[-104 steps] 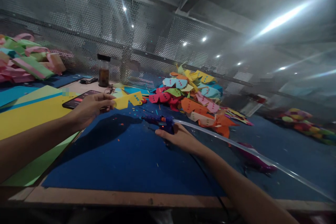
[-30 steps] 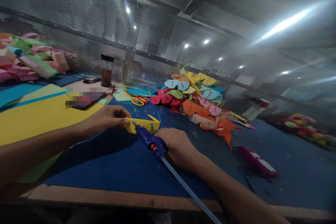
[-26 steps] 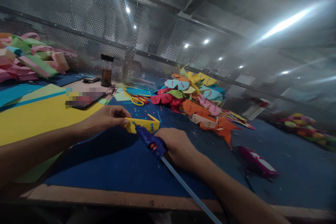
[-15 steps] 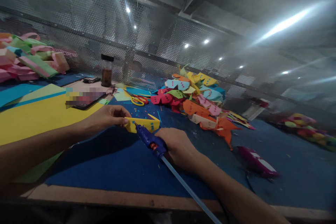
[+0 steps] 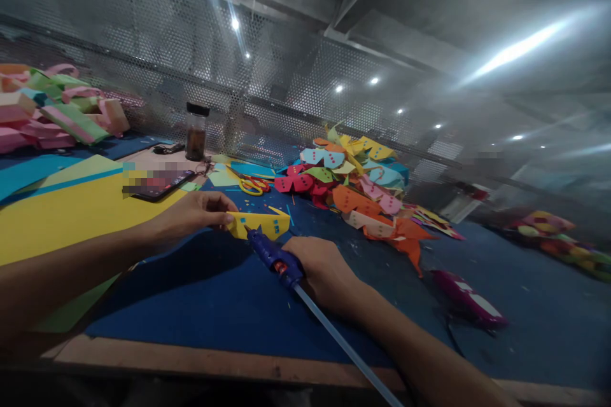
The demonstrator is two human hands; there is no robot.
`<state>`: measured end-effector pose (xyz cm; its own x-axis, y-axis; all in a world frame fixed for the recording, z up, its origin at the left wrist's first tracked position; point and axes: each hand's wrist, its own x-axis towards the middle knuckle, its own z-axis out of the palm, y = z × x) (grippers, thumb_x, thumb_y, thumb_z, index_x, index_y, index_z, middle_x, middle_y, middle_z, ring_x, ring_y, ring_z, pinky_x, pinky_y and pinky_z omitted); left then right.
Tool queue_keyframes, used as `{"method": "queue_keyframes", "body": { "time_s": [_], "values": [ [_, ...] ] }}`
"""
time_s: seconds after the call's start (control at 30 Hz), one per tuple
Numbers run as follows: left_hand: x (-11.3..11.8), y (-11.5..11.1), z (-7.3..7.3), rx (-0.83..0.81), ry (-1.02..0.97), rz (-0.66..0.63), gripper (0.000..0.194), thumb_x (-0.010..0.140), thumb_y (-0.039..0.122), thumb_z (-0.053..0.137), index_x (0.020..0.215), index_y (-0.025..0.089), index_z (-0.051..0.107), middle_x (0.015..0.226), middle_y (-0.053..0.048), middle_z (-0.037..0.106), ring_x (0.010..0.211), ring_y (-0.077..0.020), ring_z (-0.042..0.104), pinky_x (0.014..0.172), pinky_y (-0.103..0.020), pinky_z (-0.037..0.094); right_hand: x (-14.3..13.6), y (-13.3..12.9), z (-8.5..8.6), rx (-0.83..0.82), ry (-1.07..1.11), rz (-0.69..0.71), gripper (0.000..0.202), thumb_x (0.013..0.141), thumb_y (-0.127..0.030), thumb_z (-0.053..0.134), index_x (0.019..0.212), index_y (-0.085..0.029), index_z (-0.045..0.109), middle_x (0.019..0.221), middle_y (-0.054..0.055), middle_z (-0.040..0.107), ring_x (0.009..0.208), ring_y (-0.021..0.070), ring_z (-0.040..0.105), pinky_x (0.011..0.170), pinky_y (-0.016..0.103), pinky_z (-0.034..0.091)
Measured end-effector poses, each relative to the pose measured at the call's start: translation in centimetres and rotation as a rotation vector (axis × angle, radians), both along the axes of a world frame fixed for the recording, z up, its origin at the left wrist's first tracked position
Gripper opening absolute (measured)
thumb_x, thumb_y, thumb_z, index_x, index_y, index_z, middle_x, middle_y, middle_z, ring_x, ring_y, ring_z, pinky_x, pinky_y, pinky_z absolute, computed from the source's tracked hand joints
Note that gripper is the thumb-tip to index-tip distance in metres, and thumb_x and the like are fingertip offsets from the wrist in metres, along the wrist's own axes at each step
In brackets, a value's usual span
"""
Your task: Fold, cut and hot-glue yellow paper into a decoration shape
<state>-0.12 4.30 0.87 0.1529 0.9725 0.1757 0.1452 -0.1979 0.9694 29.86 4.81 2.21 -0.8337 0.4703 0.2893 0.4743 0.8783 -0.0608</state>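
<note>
My left hand point(image 5: 203, 213) pinches the left end of a folded yellow paper piece point(image 5: 265, 226) that has small blue squares on it. My right hand point(image 5: 319, 264) is wrapped round a dark blue hot glue gun point(image 5: 267, 253), its fingers mostly hidden behind the body. The gun's nozzle points up and left at the yellow paper's face; whether it touches I cannot tell. From the gun's rear a long translucent glue stick point(image 5: 344, 343) runs down towards the lower right. Small paper bits lie on the table behind the yellow piece.
Yellow-handled scissors point(image 5: 252, 186) lie beyond my left hand. A phone point(image 5: 165, 183) rests on yellow sheets point(image 5: 62, 216), near a dark-lidded jar point(image 5: 196, 133). Folded paper pieces point(image 5: 356, 197) are heaped at the back. A purple device point(image 5: 468, 297) sits right on the blue tabletop point(image 5: 205, 318).
The glue gun's nozzle has dropped slightly, away from the left blue squares, which show more fully now. My left hand keeps its hold on the paper. The camera view has shifted slightly.
</note>
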Motion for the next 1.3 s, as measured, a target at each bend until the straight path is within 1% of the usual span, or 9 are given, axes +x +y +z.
{"method": "queue_keyframes", "body": {
  "time_s": [0.13,0.33,0.53,0.8,1.03,1.3],
  "values": [
    [0.00,0.06,-0.06,-0.006,0.004,0.007,0.024,0.073,0.036,0.084,0.088,0.018,0.077,0.078,-0.003,0.073,0.070,-0.0168,0.063,0.068,-0.031,0.052,0.01,0.01,0.10,-0.009,0.009,0.000,0.005,0.091,-0.021,0.064,0.096,-0.020,0.065,0.089,0.005,0.076,0.082,0.0215,0.067,0.071,0.030,0.039],
    [0.01,0.06,-0.04,-0.026,-0.014,0.004,0.022,0.074,0.034,0.084,0.087,0.019,0.078,0.078,-0.002,0.073,0.069,-0.0156,0.063,0.068,-0.029,0.053,0.04,0.00,0.05,-0.007,-0.002,-0.010,0.004,0.092,-0.022,0.064,0.096,-0.020,0.065,0.088,0.005,0.075,0.082,0.0212,0.066,0.071,0.030,0.039],
    [0.03,0.03,0.03,-0.018,0.014,0.013,0.023,0.074,0.036,0.085,0.087,0.019,0.077,0.080,-0.004,0.075,0.069,-0.0173,0.064,0.067,-0.031,0.054,0.05,0.04,-0.01,0.006,-0.023,-0.012,0.001,0.092,-0.021,0.063,0.092,-0.020,0.063,0.087,0.005,0.074,0.082,0.0213,0.066,0.071,0.030,0.038],
    [-0.08,0.20,-0.25,-0.040,-0.020,0.002,0.021,0.075,0.033,0.085,0.088,0.019,0.078,0.080,-0.004,0.075,0.070,-0.0157,0.063,0.068,-0.029,0.052,-0.01,0.06,-0.09,0.027,-0.034,-0.016,0.002,0.091,-0.021,0.063,0.090,-0.020,0.062,0.083,0.004,0.072,0.078,0.0203,0.063,0.069,0.030,0.034],
    [-0.03,0.08,-0.19,-0.050,-0.037,0.000,0.022,0.074,0.032,0.086,0.088,0.018,0.078,0.080,-0.003,0.074,0.070,-0.0152,0.062,0.068,-0.028,0.050,-0.03,0.17,-0.17,0.046,-0.056,-0.032,0.004,0.091,-0.022,0.064,0.087,-0.020,0.062,0.081,0.004,0.072,0.076,0.0210,0.063,0.066,0.031,0.031],
    [-0.01,0.25,-0.46,-0.056,-0.071,0.017,0.020,0.072,0.030,0.086,0.086,0.018,0.078,0.079,-0.002,0.074,0.068,-0.0142,0.061,0.067,-0.027,0.048,-0.05,0.12,-0.13,0.040,-0.084,-0.035,0.007,0.092,-0.025,0.065,0.088,-0.020,0.062,0.083,0.004,0.073,0.078,0.0205,0.063,0.067,0.030,0.031]
  ]
}}
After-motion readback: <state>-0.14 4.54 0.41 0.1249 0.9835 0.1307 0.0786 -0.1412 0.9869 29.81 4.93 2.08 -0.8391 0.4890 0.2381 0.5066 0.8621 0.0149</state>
